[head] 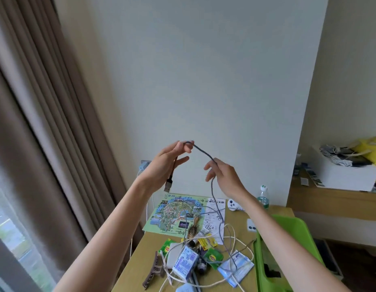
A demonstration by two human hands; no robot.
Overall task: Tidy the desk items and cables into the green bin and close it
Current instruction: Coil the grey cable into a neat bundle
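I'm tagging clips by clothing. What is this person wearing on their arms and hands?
Nothing shows: the left forearm and right forearm are bare to the frame edge, no sleeve in view. The left hand and right hand have no gloves, and no watch, bracelet or ring is visible.

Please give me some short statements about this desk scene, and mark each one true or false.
1. Both the left hand and the right hand hold the grey cable above the desk. True.
2. The cable's USB plug hangs below the right hand. False: it hangs below the left hand.
3. The brown hair clip lies on the map. False: it lies on bare desk, nearer the person than the map.
4. A water bottle stands at the desk's back edge. True.
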